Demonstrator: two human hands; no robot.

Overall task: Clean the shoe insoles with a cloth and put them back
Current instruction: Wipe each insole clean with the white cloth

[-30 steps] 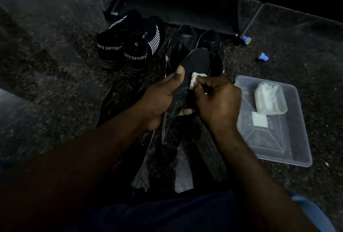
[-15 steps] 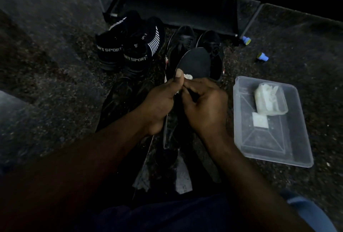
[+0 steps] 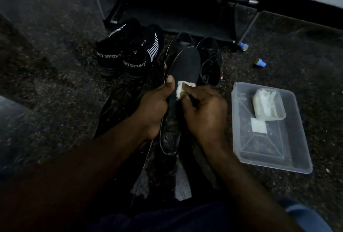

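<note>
Insole (image 3: 185, 64) gripped in left hand (image 3: 154, 107), thumb along its edge. Right hand (image 3: 202, 113) pinches white cloth (image 3: 182, 89), pressing it on the insole. Clear tray (image 3: 263, 159) beside.

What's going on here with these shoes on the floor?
A person is wiping a dark insole with a small white cloth. The left hand grips the insole's edge; the right hand pinches the cloth against it. Two pairs of dark shoes sit beyond, and a clear tray lies to the right.
</note>
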